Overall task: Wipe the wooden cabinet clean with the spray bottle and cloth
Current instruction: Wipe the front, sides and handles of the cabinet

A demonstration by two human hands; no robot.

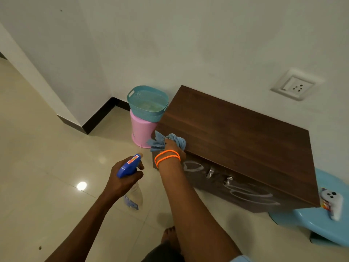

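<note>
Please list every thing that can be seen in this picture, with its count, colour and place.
cabinet: 1, dark brown, against the wall
cloth: 1, light blue, on the cabinet's near left corner
spray bottle: 1, clear with blue head, over the floor
basket: 1, teal, on the pink bin
bin: 1, pink, left of the cabinet
stool: 1, light blue, right of the cabinet
phone: 1, white, on the stool
socket: 1, white, on the wall
bangles: 2, orange, right wrist
left hand: 1, grip on the spray bottle
right hand: 1, grip on the cloth

Bare arms; two orange bangles on rt wrist; barefoot; poss. blue sleeve.
</note>
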